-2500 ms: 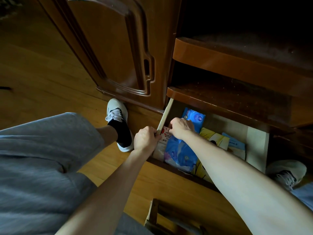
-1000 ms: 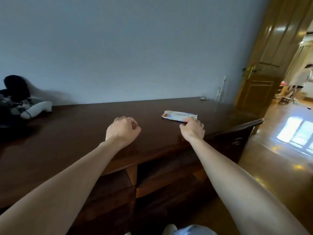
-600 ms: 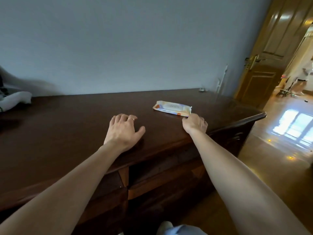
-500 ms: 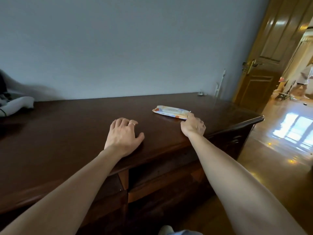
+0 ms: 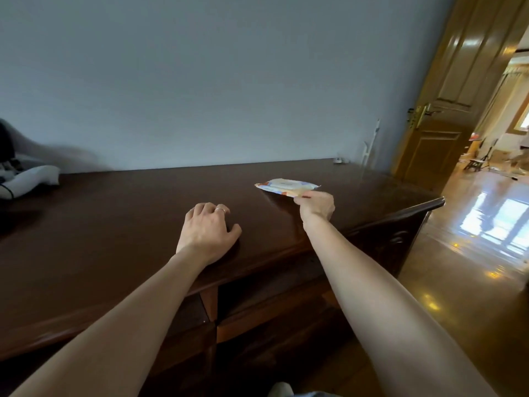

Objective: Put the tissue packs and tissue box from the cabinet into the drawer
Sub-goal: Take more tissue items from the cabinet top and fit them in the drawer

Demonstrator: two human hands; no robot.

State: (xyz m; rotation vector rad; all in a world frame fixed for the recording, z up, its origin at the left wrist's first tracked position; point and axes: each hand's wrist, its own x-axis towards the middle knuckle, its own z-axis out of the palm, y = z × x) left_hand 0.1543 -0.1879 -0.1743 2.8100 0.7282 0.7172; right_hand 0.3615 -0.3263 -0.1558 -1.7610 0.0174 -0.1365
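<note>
One flat tissue pack in a white, orange and pale-blue soft wrapper (image 5: 286,187) is the only task item showing on the dark, polished wooden cabinet top (image 5: 120,224), and the person's right hand (image 5: 317,206) has it by its near edge, thumb and fingers curled into a pinch on the wrapper. The pack appears just raised off the wood at that end, though I cannot be sure its far end has left the surface. The left hand (image 5: 209,229) rests on the cabinet top near the front edge, fingers loosely bent and holding nothing, a thin ring on one finger; it seems to be steadying the person. Judging by how things lie, this pack is only at the pick-up stage: it has yet to be carried down and put away. The drawer itself is out of sight from this angle, so what already sits in it cannot be told, and no tissue box is visible anywhere on top. Printing on the wrapper is too small and blurred to read; no brand or label can be made out. At the far left lies a white and black soft object (image 5: 25,179), well apart from both hands.
</note>
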